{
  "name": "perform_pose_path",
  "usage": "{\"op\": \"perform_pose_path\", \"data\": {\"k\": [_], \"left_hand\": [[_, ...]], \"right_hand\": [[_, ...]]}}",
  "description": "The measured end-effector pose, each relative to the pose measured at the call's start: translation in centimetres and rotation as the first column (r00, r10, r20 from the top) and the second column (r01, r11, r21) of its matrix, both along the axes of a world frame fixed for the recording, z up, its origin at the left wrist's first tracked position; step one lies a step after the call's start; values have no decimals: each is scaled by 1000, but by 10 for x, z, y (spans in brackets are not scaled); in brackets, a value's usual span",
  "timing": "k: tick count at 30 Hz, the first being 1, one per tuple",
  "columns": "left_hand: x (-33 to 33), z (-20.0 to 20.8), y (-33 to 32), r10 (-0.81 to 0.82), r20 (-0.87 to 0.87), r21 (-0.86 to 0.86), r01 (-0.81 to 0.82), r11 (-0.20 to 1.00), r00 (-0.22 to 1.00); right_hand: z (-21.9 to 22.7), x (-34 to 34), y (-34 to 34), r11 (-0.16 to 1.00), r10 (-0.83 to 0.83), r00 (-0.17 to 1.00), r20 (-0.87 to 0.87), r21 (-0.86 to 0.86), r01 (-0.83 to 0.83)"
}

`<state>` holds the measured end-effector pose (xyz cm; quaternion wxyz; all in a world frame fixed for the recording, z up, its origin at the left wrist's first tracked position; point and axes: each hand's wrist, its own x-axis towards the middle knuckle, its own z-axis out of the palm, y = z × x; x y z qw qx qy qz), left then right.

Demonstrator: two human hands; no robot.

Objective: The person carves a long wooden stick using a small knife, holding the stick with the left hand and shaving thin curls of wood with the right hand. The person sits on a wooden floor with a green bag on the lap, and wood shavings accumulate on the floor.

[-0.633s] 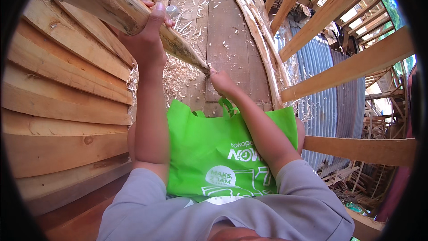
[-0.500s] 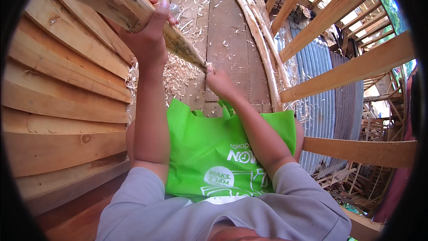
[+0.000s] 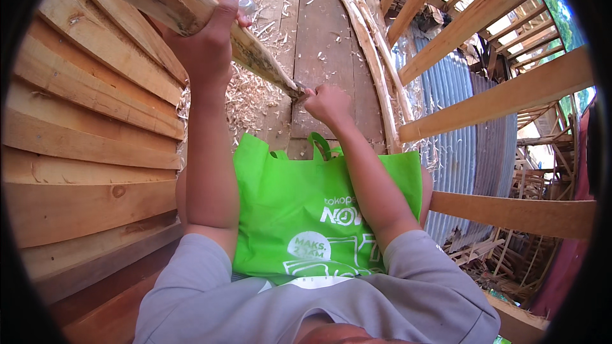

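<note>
My left hand [image 3: 205, 48] is wrapped round a long, pale wooden pole [image 3: 262, 57], thumb on top. The pole slants from the upper left down toward the middle, its lower end dark and mottled. Close to that end is my right hand [image 3: 329, 106], fingers curled closed. A small dark piece shows between its fingertips and the pole's end, too small to name. Across my lap lies a green cloth bag [image 3: 268, 197] with white print, under my right forearm.
Curled wood shavings [image 3: 245, 102] litter the plank floor [image 3: 322, 44]. Two stripped poles [image 3: 376, 57] lie along the right side. A board wall [image 3: 95, 153] stands on the left, and a slatted railing [image 3: 497, 95] on the right. A clear round object [image 3: 247, 6] is beyond my left hand.
My right hand has shifted right, slightly away from the pole's end, and its wrist has turned. My left hand and the pole have moved a little to the left.
</note>
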<state>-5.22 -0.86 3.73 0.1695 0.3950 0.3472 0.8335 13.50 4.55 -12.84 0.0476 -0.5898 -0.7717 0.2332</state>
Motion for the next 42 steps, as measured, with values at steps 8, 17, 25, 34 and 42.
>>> {"op": "perform_pose_path", "data": {"k": [8, 17, 25, 34, 42], "left_hand": [[11, 6, 0, -35, -16, 12, 35, 999, 999], [13, 6, 1, -26, -40, 26, 27, 999, 999], [8, 3, 1, -47, -12, 22, 47, 999, 999], [8, 2, 3, -53, 0, 30, 53, 998, 999], [11, 5, 0, -54, -23, 15, 55, 998, 998]], "right_hand": [[-45, 21, 31, 941, -265, 928, -261, -281, 190], [-53, -1, 5, 705, -552, 712, -434, -699, 119], [-48, 1, 9, 671, -547, 714, -437, -739, 62], [-61, -13, -1, 881, -359, 819, -447, -452, 139], [-31, 1, 19, 238, -639, 670, -378, -925, -295]]}}
